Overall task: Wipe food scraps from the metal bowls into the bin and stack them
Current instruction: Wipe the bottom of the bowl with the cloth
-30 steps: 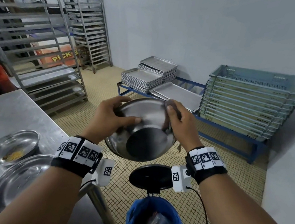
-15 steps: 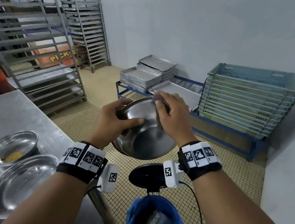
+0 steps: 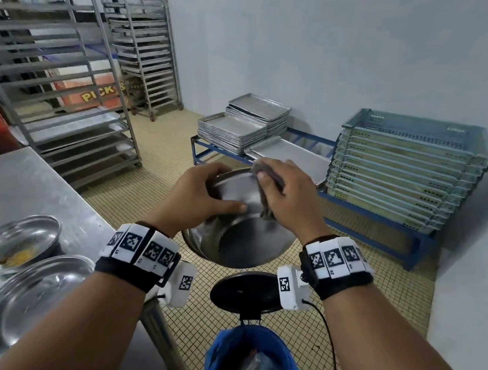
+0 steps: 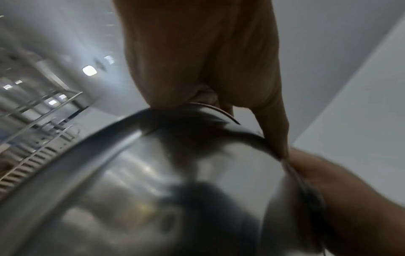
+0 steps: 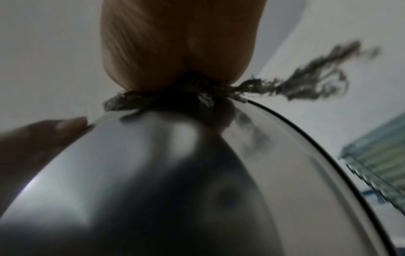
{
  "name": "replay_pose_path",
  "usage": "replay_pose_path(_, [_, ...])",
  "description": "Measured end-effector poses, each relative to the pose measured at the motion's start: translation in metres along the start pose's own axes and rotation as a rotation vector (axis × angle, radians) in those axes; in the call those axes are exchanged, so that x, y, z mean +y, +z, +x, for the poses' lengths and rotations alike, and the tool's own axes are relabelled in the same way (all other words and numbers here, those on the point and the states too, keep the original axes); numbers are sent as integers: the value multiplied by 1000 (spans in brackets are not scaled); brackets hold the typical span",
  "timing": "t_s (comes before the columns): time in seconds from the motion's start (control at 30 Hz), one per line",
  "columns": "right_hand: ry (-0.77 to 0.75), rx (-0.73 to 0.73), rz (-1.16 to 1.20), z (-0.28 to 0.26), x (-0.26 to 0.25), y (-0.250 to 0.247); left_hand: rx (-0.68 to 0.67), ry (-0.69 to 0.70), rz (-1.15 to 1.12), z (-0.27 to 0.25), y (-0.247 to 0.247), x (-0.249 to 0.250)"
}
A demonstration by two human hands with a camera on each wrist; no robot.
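Left hand [image 3: 195, 197] fingers grip bowl [image 3: 240, 233] rim (thumb inside).

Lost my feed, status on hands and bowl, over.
Left hand grips held bowl at rim. Right hand presses cloth inside it. Bowl tilted over open bin. Nothing in the way.

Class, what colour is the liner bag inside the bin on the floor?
Blue; the liner bag shows best in the head view.
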State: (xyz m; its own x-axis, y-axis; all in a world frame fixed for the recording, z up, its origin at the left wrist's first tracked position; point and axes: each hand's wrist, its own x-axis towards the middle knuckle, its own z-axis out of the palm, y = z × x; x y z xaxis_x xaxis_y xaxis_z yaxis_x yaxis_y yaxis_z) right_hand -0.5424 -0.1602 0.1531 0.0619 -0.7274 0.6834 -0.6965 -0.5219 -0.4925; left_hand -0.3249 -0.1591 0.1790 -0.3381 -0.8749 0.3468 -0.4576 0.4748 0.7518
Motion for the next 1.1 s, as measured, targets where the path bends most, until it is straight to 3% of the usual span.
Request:
replay_pose_path(0.2, [287, 96, 302, -22, 25, -12, 202, -59, -359, -10, -18, -13])
replay_pose_path(0.3, [316, 143, 302, -17, 19, -10, 214, -88, -395, -10, -18, -19])
replay_pose_path(0.47, [45, 262, 95, -3, 4, -9, 207, -175, -234, -11, -13, -24])
replay_pose_path(0.57, [-55, 314, -49, -4, 0, 0, 305, -271, -228, -12, 1, -18])
replay_pose_path(0.7, [-178, 328, -175, -16, -2, 11, 314, -617, -522, -9, 15, -8])
replay_pose_path(0.77, [-246, 278, -212, -22, -4, 16, 280, -701, -701, -6, 18, 2])
replay_pose_path(0.93, [-297, 168, -135, -35, -15, 18, 368, -754, -887, -3, 18, 5])
replay_pose_path(1.1, [-184, 22, 79, -35, -24, 9, 459, -701, -955, -8, 17, -13])
